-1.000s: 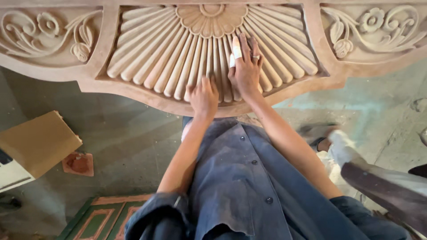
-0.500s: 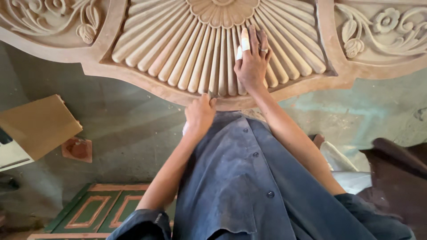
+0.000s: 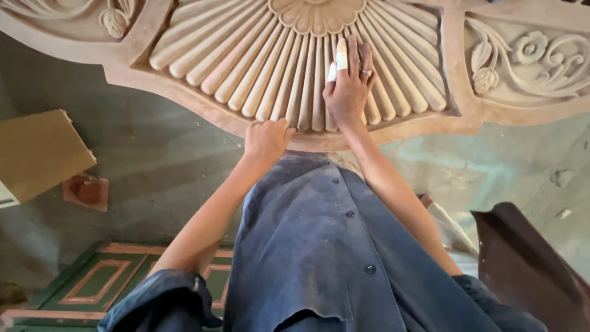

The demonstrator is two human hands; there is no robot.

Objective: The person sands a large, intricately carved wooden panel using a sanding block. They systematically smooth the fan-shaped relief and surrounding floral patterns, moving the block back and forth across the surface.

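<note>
Dusty concrete floor [image 3: 160,154] lies under the carved panel [image 3: 295,67]. Right hand [image 3: 348,92] has slid further up the fan ribs, fingers flat, grasping nothing; left hand [image 3: 265,138] now curls, loosely closed, on the panel's lower edge.

Dusty blue buttoned shirt, rolled sleeves

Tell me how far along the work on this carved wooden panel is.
Done: the pale carved wooden panel already has its fan of ribs and its flower scrolls cut, but it is bare and unfinished. In hand: the right hand, two fingers taped white, lies flat on the ribs; the left hand grips the lower edge. Left: any coating; how smooth the ribs are cannot be judged.
</note>
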